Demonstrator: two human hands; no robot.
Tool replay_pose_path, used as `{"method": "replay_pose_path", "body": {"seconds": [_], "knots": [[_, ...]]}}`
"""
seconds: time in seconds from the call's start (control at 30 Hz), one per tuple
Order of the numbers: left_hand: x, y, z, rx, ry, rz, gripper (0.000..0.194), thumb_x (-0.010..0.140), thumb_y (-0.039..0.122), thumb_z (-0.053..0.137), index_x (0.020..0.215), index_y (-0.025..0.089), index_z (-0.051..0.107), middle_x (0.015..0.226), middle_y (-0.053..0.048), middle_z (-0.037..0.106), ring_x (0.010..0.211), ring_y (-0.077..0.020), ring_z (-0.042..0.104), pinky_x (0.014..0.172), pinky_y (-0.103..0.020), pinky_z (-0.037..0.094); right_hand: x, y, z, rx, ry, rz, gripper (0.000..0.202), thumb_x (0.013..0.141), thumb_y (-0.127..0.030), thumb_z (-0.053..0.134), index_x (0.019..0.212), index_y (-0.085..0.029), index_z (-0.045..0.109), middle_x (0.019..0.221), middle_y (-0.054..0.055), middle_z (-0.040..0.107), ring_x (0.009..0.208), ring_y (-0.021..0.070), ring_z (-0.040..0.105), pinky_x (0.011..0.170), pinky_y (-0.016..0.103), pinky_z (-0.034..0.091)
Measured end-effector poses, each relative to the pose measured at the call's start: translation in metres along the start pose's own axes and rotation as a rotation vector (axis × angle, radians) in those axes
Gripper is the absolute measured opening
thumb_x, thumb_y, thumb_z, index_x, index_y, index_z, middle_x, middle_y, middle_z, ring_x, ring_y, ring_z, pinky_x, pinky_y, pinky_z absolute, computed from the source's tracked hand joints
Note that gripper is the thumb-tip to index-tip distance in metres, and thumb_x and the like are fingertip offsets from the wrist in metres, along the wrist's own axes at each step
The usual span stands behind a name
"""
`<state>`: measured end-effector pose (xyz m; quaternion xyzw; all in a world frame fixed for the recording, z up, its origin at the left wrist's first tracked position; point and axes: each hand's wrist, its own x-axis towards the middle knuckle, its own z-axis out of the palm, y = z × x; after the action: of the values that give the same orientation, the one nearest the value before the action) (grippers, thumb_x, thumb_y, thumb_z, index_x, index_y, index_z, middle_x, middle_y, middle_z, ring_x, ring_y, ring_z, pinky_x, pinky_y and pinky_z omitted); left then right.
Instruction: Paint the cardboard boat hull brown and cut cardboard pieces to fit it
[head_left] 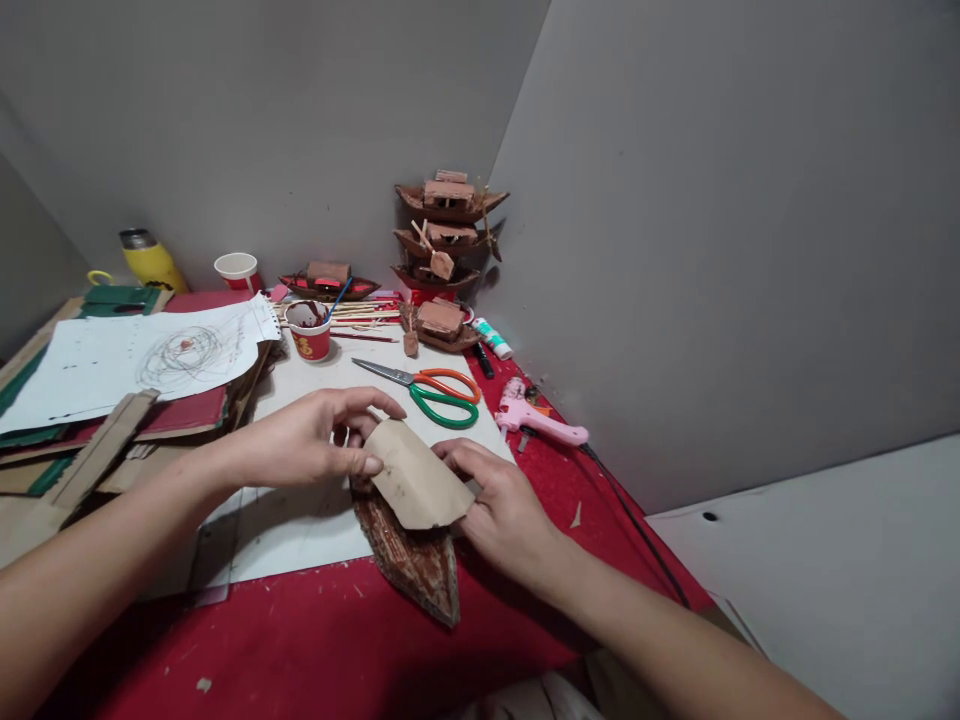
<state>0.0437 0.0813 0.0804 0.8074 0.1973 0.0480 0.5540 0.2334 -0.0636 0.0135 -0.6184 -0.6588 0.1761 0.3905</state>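
Note:
A bent piece of tan cardboard (420, 475) is held between my two hands, curved like a small roof. My left hand (322, 440) grips its upper left edge, thumb on top. On its lower right edge is my right hand (502, 500), with the fingertips partly hidden under the card. Directly beneath lies a brown-painted cardboard boat hull (409, 560), its pointed end toward me; the card covers its far part. Whether card and hull touch, I cannot tell. Scissors (442, 392) with orange and green handles lie just beyond my hands.
Finished model boats (450, 205) are stacked at the back, with others beside them. A paper cup of brown paint (309, 335) holds a blue stick. At right lies a pink glue gun (540, 420) with its cord. Cardboard sheets and a scribbled paper (187, 355) pile up at left.

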Motion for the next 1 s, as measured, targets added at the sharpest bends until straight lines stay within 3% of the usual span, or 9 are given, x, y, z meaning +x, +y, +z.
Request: {"method": "replay_pose_path", "body": {"seconds": [0.27,0.37,0.5,0.77,0.93,1.0], "knots": [[-0.015,-0.015,0.007,0.262,0.122,0.157,0.03,0.085,0.02,0.061,0.115,0.021,0.057,0.114,-0.006,0.065,0.097,-0.0202,0.062,0.087,-0.031,0.048,-0.003,-0.006,0.007,-0.113,-0.04,-0.044,0.02,0.072,-0.004,0.049,0.082,-0.02,0.056,0.109,0.014,0.065,0.1,0.0265,0.06,0.085,0.04,0.05],[-0.014,-0.026,0.011,0.31,0.151,0.213,0.023,0.087,0.019,0.058,0.11,0.021,0.056,0.112,-0.005,0.064,0.099,-0.0188,0.062,0.087,-0.03,0.048,-0.003,-0.005,0.009,-0.188,-0.04,-0.046,0.025,0.066,-0.002,0.049,0.083,-0.019,0.055,0.114,0.016,0.064,0.104,0.0284,0.06,0.087,0.043,0.05],[-0.01,-0.036,0.015,0.449,0.188,0.212,0.026,0.084,0.014,0.059,0.109,0.021,0.055,0.103,-0.004,0.063,0.095,-0.019,0.061,0.085,-0.032,0.049,-0.003,-0.004,0.01,-0.206,-0.042,-0.025,0.021,0.069,-0.005,0.05,0.083,-0.019,0.054,0.112,0.017,0.065,0.102,0.0303,0.062,0.084,0.044,0.051],[-0.009,-0.037,0.021,0.521,0.248,0.289,0.025,0.087,0.014,0.056,0.111,0.021,0.054,0.109,-0.006,0.062,0.103,-0.0205,0.06,0.089,-0.035,0.049,-0.005,-0.006,0.007,-0.162,-0.039,-0.031,0.016,0.072,-0.009,0.05,0.082,-0.022,0.05,0.107,0.014,0.067,0.096,0.028,0.064,0.077,0.039,0.052],[-0.003,-0.037,0.021,0.601,0.199,0.424,0.028,0.089,0.015,0.054,0.116,0.02,0.049,0.112,-0.007,0.064,0.108,-0.0223,0.059,0.103,-0.044,0.041,-0.005,-0.001,0.002,-0.096,-0.029,-0.024,0.015,0.071,-0.01,0.051,0.078,-0.023,0.048,0.104,0.012,0.067,0.091,0.0255,0.064,0.074,0.036,0.051],[-0.003,-0.036,0.021,0.614,0.186,0.428,0.028,0.089,0.015,0.053,0.117,0.02,0.048,0.11,-0.007,0.064,0.106,-0.022,0.058,0.101,-0.043,0.042,-0.006,0.001,0.002,-0.106,-0.029,-0.01,0.015,0.071,-0.01,0.052,0.078,-0.023,0.047,0.105,0.011,0.067,0.091,0.0253,0.064,0.074,0.036,0.051]]}}
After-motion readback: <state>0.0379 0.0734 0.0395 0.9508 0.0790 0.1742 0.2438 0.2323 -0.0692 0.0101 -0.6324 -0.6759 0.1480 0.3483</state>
